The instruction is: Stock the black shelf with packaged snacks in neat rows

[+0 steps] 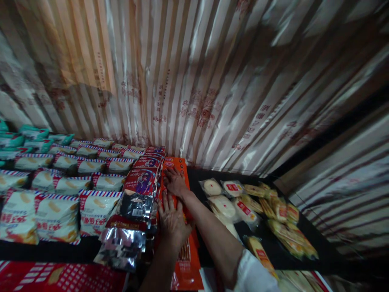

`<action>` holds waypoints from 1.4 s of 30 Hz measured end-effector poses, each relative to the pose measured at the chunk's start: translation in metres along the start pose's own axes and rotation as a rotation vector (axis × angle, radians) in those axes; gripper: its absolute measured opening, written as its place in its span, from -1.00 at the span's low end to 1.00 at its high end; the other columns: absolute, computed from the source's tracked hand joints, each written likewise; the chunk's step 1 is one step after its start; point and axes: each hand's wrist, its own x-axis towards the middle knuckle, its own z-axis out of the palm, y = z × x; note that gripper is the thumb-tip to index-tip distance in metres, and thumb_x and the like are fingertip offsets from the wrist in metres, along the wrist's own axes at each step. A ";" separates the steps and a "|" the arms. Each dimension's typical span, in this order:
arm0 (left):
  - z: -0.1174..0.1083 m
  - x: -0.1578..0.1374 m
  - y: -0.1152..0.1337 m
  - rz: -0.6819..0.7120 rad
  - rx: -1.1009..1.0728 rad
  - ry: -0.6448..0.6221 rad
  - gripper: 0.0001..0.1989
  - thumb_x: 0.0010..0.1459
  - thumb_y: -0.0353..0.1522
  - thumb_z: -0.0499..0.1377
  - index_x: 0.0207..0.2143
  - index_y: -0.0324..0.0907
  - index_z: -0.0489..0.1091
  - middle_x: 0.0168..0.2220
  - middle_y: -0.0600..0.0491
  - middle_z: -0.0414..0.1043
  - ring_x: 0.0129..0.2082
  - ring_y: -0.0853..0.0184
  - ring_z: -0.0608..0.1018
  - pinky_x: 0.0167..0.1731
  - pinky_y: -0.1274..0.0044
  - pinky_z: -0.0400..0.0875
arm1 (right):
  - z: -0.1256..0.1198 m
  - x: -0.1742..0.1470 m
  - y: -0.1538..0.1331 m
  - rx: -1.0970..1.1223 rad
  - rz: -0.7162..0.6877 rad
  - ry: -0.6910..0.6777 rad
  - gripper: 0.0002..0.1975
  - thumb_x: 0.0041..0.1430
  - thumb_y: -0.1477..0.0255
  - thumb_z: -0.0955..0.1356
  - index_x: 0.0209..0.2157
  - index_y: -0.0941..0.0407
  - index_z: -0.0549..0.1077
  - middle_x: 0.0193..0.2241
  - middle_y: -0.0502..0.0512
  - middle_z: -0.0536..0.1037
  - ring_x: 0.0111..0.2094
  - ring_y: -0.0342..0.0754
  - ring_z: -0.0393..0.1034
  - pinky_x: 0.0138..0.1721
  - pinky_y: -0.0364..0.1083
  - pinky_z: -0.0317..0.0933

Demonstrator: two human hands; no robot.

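Observation:
A row of orange snack packets (pixel 185 259) runs away from me across the black surface. My left hand (pixel 172 221) lies on the nearer part of the row, palm down with fingers spread. Farther along, my right hand (pixel 175 182) rests flat on the same orange packets, its fingers pointing away to the left. Neither hand is closed around anything. Right beside them on the left is an overlapping row of dark red and silver packets (pixel 141 180), close to my left fingertips. The hands and forearms cover part of the orange row.
White snack bags (pixel 57 215) with striped tops stand in rows at left, with green bags (pixel 33 132) behind. Clear-wrapped round flat pieces (pixel 223 207) and yellow packets (pixel 290 235) lie at right. A red basket (pixel 100 275) sits front left. Printed sheeting (pixel 170 81) hangs behind.

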 end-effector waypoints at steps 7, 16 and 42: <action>0.007 0.000 -0.002 0.005 -0.004 0.028 -0.13 -0.15 0.02 0.18 0.19 -0.16 0.13 0.29 -0.18 -0.10 0.28 -0.06 -0.11 0.19 0.13 -0.22 | -0.020 -0.030 0.024 0.527 0.176 0.390 -0.59 0.19 0.28 0.15 -0.05 0.14 0.44 0.11 0.17 0.33 0.16 0.03 0.14 0.18 0.05 -0.02; 0.006 0.000 -0.004 0.016 0.029 0.007 -0.10 -0.12 0.03 0.16 0.23 -0.13 0.02 0.30 -0.17 -0.14 0.29 -0.07 -0.16 0.18 0.12 -0.20 | -0.018 -0.108 0.039 1.127 0.464 0.442 -0.49 0.11 0.05 0.22 -0.05 0.09 0.42 0.06 0.16 0.40 0.06 0.05 0.28 0.04 0.04 0.19; 0.008 -0.002 -0.001 0.057 0.055 0.132 -0.49 0.16 -0.28 0.00 0.17 -0.15 0.17 0.27 -0.13 -0.02 0.28 0.05 -0.04 0.21 0.19 -0.13 | 0.001 -0.162 0.014 1.460 0.468 0.539 -0.43 0.12 0.05 0.24 0.07 0.09 0.29 0.10 0.19 0.34 0.16 -0.01 0.16 0.20 0.05 -0.04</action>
